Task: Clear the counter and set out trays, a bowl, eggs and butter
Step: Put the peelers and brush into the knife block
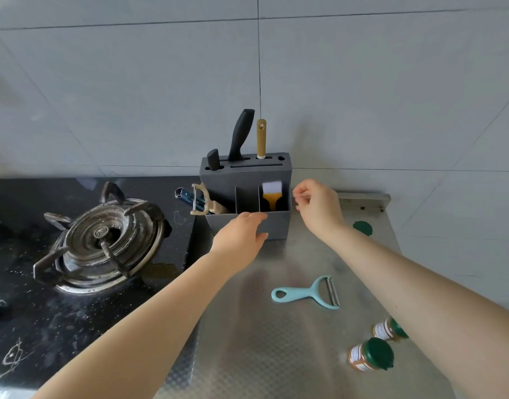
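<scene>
A grey knife and utensil holder point(276, 168) stands at the back of the steel counter point(276, 355), against the tiled wall. It holds black-handled knives, a wooden-handled tool, a yellow pastry brush point(272, 194) and a beige peeler point(200, 200). My left hand point(241, 237) grips the holder's front rim, fingers over the edge and thumb on the front face. My right hand point(316, 208) hovers beside the holder's right side with fingers loosely curled, holding nothing. A light blue peeler point(308, 292) lies on the counter nearer to me.
A gas burner point(103, 237) sits on the black hob to the left. Two spice jars with green lids point(371, 355) point(390, 329) lie at the right front under my right forearm. A green lid point(362, 228) lies behind my right wrist.
</scene>
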